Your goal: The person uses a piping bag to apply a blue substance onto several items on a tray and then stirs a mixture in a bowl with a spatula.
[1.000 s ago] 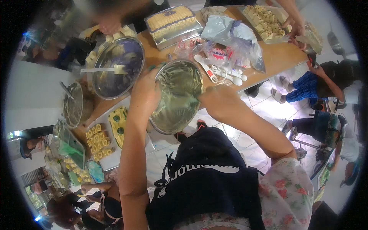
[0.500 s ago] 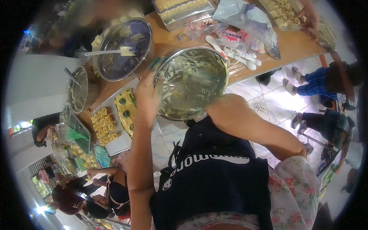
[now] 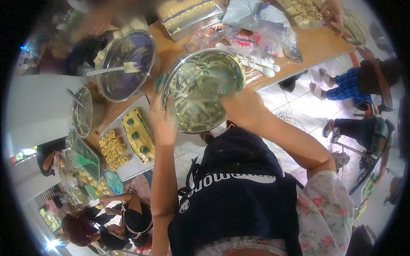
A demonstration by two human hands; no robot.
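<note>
A large metal mixing bowl (image 3: pixel 171 77), smeared inside with pale yellow-green cream (image 3: pixel 200 111), is tilted toward me at the table's near edge. My left hand (image 3: pixel 164 117) grips its left side, thumb over the rim and fingers behind the wall; green stains mark the fingertips. Over the bowl's right side, my right hand (image 3: pixel 240 107) is closed and blurred by motion. A faint streak reaches from it into the cream, but whatever it holds is too smeared to name.
Left of the bowl stands a bowl of purple cream (image 3: pixel 143 55) with a white spatula (image 3: pixel 111 70) across it. Beyond are a smaller bowl (image 3: pixel 81 112), a decorated cake (image 3: pixel 137 135) and rolled pastries (image 3: pixel 113 149). Plastic bags (image 3: pixel 260 30) and white measuring spoons (image 3: pixel 262 68) lie right. A person's hand (image 3: pixel 333 13) is far right.
My right hand has swept slightly left and up within the bowl. The left hand has shifted down the bowl's side, its thumb now over the rim. The whole view has moved a little.
</note>
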